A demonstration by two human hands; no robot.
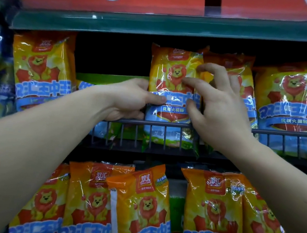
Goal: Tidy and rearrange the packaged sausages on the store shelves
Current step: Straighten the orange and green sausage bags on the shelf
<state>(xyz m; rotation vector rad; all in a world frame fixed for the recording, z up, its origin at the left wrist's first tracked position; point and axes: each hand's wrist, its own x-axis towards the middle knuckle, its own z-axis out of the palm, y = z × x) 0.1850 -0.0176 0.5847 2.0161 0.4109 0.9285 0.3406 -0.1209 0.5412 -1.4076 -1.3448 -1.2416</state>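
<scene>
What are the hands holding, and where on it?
Left hand grips the middle sausage pack by its left edge; the right hand touches its front, grip unclear.

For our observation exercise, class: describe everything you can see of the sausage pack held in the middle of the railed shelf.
The sausage pack is a glossy plastic bag, yellow-orange on top with a cartoon lion, a red logo and a blue band of lettering. It stands upright behind the wire rail, its lower part showing through the bars. The left hand grips its left edge, thumb on the front; the right hand touches its front with spread fingertips.
</scene>
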